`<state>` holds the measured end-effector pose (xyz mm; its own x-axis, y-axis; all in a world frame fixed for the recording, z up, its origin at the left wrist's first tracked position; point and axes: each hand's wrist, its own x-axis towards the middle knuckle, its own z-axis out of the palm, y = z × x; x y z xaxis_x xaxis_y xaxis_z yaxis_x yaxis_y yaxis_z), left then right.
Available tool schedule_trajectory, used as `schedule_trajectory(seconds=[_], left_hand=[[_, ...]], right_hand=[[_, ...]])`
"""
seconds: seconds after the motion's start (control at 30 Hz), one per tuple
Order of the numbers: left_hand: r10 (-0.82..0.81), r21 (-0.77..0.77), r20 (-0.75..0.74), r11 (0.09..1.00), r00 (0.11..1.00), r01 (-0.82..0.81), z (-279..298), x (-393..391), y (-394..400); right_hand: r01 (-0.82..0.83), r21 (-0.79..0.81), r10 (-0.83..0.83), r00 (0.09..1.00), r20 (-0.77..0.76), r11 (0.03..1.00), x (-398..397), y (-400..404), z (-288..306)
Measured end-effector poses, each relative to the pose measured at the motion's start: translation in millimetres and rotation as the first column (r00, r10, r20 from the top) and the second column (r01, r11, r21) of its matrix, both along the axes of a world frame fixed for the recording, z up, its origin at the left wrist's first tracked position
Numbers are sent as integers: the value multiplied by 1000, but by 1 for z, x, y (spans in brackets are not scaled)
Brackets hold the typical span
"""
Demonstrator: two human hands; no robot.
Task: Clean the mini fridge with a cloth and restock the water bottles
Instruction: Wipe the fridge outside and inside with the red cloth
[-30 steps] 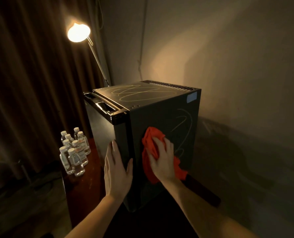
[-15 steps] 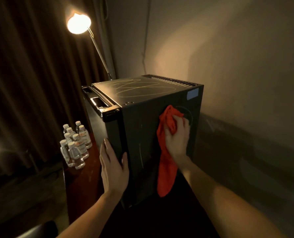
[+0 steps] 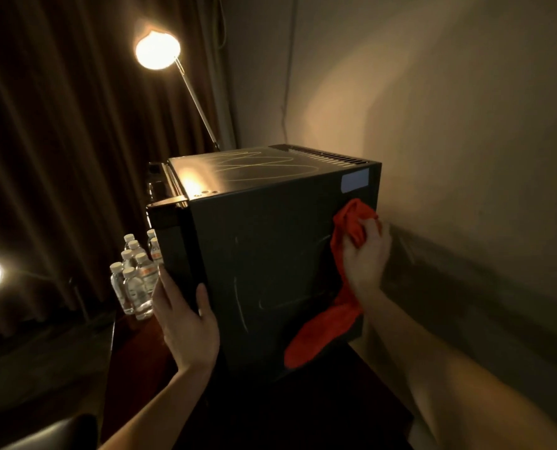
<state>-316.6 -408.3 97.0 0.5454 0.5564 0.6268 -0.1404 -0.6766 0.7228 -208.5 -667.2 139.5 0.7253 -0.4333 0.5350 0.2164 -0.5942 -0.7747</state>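
The mini fridge (image 3: 270, 254) stands on a dark table, a stiff, probably heavy box, its front corner under the flat, straight fingers of the left hand (image 3: 186, 319). The right hand (image 3: 364, 258) bunches the soft red cloth (image 3: 345, 287) against the side panel's far edge, its limp tail hanging below the curled fingers. The water bottles (image 3: 134, 280), light and likely slippery, stand just beyond the left fingertips; take each by its body.
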Motion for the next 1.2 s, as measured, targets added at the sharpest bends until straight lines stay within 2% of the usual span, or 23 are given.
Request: schedule_trajectory(seconds=[0.1,0.23,0.3,0.4,0.47,0.57,0.67,0.77,0.83,0.9,1.0,1.03,1.1,1.2], left_hand=[[13,-9,39,1000,999,-13,1,1,-2],[35,-26,24,999,999,-35,1,3,-3],[50,-30,8,998,999,-50,0,4,-3],[61,-33,1,998,998,-61,-1,5,-4],[67,-30,12,997,998,-66,0,5,-4],[64,-21,15,998,998,-63,-1,6,-1],[58,9,23,998,998,-59,-1,5,2],[53,17,15,998,998,-53,-2,3,2],[49,26,16,998,999,-49,-3,2,3],[40,32,22,999,999,-41,-4,2,5],[16,19,23,1000,1000,-16,-6,2,6],[13,15,23,1000,1000,-13,-7,1,6],[16,13,28,1000,999,-16,-7,1,5],[17,27,41,999,999,-18,-11,3,1]], right_hand=[[-69,-67,73,996,56,995,-18,35,-14],[-291,-295,351,920,173,910,-32,57,-12],[-293,-361,397,880,260,885,-25,53,4],[-233,-307,343,858,381,923,-18,58,31],[-216,-368,371,823,430,905,-23,78,36],[-178,-582,506,725,468,793,-33,113,9],[-121,-742,615,655,440,659,-37,125,-47],[-100,-897,710,651,267,430,-43,118,-102],[-119,-918,718,664,210,378,-44,109,-107],[-136,-881,692,677,252,454,-43,104,-88],[-162,-699,568,720,399,697,-41,102,-38],[-165,-639,529,731,432,751,-41,102,-24],[-165,-596,498,740,453,786,-40,104,-13],[-152,-658,525,742,417,738,-44,112,-49]])
